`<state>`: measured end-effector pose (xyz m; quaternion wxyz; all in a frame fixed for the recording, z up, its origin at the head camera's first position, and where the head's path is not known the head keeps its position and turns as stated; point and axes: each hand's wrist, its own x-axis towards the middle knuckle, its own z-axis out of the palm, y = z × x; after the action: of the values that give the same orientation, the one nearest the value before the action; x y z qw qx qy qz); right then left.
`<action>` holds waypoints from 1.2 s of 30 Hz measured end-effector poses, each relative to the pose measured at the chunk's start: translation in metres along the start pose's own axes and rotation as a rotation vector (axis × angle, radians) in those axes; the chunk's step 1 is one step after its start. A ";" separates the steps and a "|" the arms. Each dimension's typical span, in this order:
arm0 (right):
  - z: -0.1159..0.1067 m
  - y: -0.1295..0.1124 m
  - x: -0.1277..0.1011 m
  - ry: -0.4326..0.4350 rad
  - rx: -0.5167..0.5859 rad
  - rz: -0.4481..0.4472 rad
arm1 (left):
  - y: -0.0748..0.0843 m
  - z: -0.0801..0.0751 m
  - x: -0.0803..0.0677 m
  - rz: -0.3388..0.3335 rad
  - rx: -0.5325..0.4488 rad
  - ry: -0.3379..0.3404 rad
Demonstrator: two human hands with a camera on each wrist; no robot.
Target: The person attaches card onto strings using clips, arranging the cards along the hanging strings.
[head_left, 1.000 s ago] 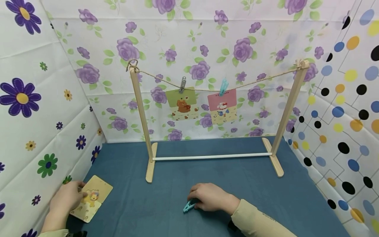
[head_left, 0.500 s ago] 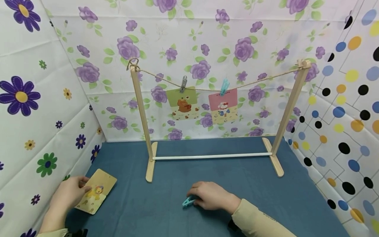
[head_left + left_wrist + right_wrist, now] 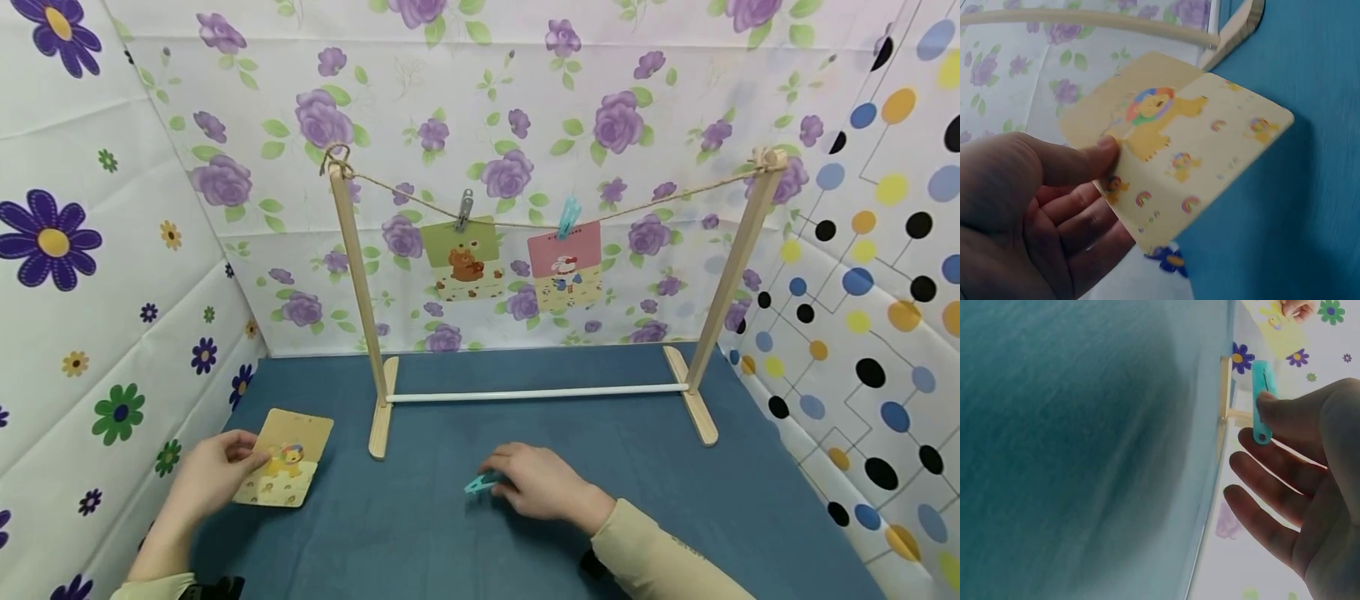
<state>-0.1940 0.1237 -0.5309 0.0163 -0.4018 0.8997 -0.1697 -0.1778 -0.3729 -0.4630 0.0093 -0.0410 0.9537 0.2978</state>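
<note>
A: Where are the two things in hand?

B: The left hand (image 3: 213,479) holds the lion card (image 3: 285,458) just above the blue tabletop (image 3: 450,550), near the left foot of the wooden rack (image 3: 358,283). The thumb (image 3: 1079,164) lies curled on the card's printed face with the other fingers underneath, pinching one short edge. The right hand (image 3: 543,483) has a teal clothespin (image 3: 480,483) between thumb and forefinger, low over the tabletop in front of the rack; its remaining fingers (image 3: 1266,512) are spread and loose.

A: How would the card handle?

B: Judged light and thin, stiff enough to stay flat from one edge, but likely to bend or crease if squeezed hard. A grip near an edge, as shown, leaves the opposite edge free.

A: And the clothespin?

B: Probably hard plastic, light and small, with a spring; smooth, so it could slip or twist. It is best held at the tail ends, where pressure opens the tip.

A: What else shows?

B: A string (image 3: 525,223) across the rack carries a green card (image 3: 461,260) under a grey clip (image 3: 464,208) and a pink card (image 3: 564,267) under a teal clip (image 3: 567,218).
</note>
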 end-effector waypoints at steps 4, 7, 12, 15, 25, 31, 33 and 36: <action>-0.003 0.001 -0.001 0.066 0.009 0.039 | 0.011 0.010 0.001 -0.032 -0.123 -0.002; -0.006 0.003 -0.001 0.119 0.020 0.062 | 0.021 0.018 0.000 -0.053 -0.258 -0.008; -0.012 0.005 -0.001 0.165 0.034 0.090 | 0.038 0.031 -0.001 -0.042 -0.441 -0.005; -0.015 0.008 -0.002 0.177 0.032 0.102 | 0.049 0.036 -0.002 -0.019 -0.505 0.001; -0.027 0.017 -0.008 0.276 0.033 0.116 | 0.087 0.051 -0.003 0.086 -0.650 0.007; -0.039 0.023 -0.013 0.331 0.007 0.136 | 0.104 0.062 -0.001 0.132 -0.663 -0.022; -0.043 0.025 -0.016 0.348 -0.010 0.137 | 0.109 0.066 0.000 0.139 -0.666 -0.039; -0.048 0.028 -0.019 0.369 -0.028 0.148 | 0.116 0.072 0.001 0.142 -0.676 -0.059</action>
<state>-0.2089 0.1691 -0.4968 -0.1419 -0.2969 0.9168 -0.2260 -0.1894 -0.2375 -0.4563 0.0019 0.0333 0.8010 0.5978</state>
